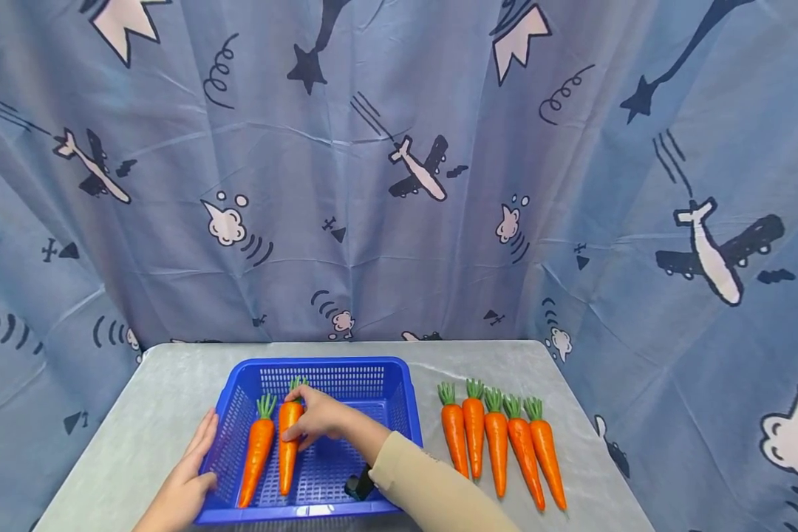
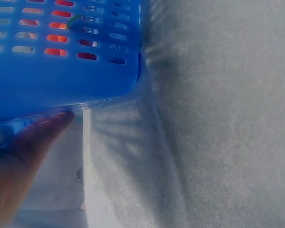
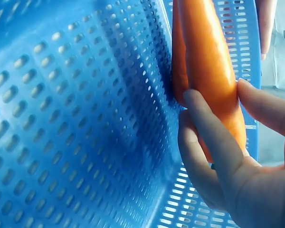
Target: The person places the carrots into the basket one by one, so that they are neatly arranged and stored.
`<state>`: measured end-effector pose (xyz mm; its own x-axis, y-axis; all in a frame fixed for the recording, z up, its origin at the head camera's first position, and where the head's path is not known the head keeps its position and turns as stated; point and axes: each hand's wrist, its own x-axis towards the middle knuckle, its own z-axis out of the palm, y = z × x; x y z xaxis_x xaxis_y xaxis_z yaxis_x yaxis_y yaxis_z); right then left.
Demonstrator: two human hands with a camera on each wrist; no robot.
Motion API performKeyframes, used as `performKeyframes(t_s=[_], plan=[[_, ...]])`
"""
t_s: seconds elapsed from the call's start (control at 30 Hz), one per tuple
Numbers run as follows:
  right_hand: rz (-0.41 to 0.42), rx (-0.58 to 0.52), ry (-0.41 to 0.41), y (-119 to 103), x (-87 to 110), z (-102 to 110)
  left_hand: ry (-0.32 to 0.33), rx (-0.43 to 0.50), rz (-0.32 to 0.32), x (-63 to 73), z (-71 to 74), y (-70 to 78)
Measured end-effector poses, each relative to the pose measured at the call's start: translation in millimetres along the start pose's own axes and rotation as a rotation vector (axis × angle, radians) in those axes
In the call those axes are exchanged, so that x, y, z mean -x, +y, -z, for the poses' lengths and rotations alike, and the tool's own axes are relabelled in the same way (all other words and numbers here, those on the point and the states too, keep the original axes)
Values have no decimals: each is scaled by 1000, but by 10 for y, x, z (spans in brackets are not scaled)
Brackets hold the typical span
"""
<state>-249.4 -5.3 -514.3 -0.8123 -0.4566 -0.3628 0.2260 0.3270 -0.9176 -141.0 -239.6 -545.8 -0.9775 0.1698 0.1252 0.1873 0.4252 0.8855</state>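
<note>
A blue perforated plastic basket [image 1: 266,363] stands on the table. Inside it, my right hand [image 1: 319,415] holds an orange carrot [image 1: 288,459] near its leafy end, thumb on one side and fingers on the other. The right wrist view shows this grip on the carrot [image 3: 211,57] close up, with a second carrot partly behind it. That second carrot [image 1: 258,447] lies along the basket's left side, green top toward the back. My left hand [image 1: 185,479] rests against the basket's outer left wall with straight fingers; its thumb [image 2: 42,135] touches near the corner.
Several carrots [image 1: 496,443] lie side by side on the table right of the basket, tops toward the back. A pale cloth [image 1: 126,436] covers the table. Behind and beside it hangs a blue patterned curtain [image 1: 372,244]. A black wrist device [image 1: 359,484] sits by the right sleeve.
</note>
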Motion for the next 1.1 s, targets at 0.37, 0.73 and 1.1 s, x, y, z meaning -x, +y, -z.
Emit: performKeyframes(t_s=[0.37, 0.73, 1.1], plan=[[-9, 29, 14, 9, -41, -78, 37, -42, -75, -7, -14, -29], [-86, 84, -80, 58, -36, -127, 46, -47, -89, -2, -20, -10], [-126, 144, -85, -13, 44, -65, 41, -44, -65, 5, -19, -17]])
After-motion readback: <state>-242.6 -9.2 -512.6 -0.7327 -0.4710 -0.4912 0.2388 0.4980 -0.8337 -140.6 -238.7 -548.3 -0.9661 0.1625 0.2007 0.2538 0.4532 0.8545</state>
